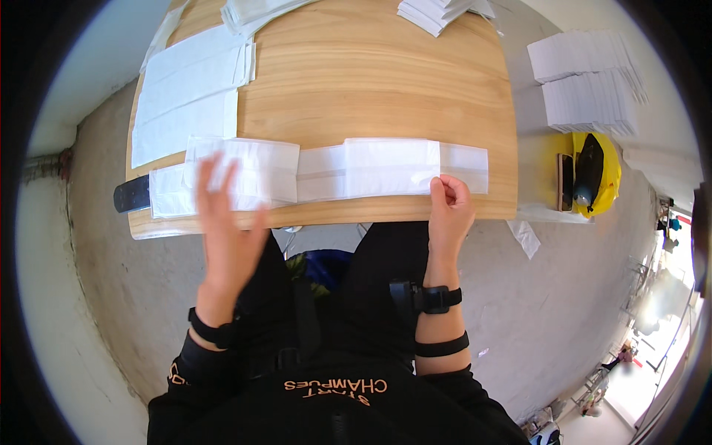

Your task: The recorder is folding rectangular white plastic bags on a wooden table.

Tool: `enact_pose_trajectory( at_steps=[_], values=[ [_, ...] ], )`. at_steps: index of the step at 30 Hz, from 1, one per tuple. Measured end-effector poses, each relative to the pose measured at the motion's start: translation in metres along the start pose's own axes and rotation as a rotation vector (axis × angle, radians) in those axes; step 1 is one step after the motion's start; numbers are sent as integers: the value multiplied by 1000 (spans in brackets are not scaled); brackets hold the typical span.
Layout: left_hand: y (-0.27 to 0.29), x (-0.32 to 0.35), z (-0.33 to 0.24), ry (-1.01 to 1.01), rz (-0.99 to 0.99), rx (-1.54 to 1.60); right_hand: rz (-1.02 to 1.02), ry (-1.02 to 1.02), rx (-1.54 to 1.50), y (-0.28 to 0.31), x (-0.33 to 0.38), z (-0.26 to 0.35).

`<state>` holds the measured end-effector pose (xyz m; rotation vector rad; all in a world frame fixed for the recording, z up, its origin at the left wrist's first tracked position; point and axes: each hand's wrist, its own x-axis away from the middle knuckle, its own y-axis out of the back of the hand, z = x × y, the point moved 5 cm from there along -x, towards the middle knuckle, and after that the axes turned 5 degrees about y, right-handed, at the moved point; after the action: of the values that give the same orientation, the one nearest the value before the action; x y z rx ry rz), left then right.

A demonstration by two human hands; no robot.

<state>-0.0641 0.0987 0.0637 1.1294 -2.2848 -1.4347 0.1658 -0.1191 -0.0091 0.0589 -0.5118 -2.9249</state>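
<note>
A long, thin white strip [321,172] lies across the near part of the wooden table. On its right part rests a white folded sheet [389,167], and a second white sheet [276,169] lies over its left part. My right hand [452,215] pinches the near right corner of the right-hand sheet between thumb and fingers. Over the left-hand sheet, my left hand [226,233] is smeared by motion, its fingers apart and nothing seen in them; whether it touches the sheet I cannot tell.
White sheets [189,81] lie overlapped at the table's far left, beside another white stack [259,11]. More folded white pieces [437,15] sit at the far edge. Right of the wooden tabletop [386,89] are white stacks [589,100] and a yellow bag [610,174]. A dark slim object [132,194] lies left.
</note>
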Motion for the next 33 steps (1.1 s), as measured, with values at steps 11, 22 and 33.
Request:
enact_pose_trajectory(
  at_steps=[11,22,33],
  values=[
    [-66,8,-26,-248,418,-380,-4,90,267,-3,1,4],
    [-63,6,-19,-301,460,-372,-108,265,751,49,-38,-6],
    [-61,4,-16,-274,511,-355,131,-163,563,61,-69,-31]
  ],
)
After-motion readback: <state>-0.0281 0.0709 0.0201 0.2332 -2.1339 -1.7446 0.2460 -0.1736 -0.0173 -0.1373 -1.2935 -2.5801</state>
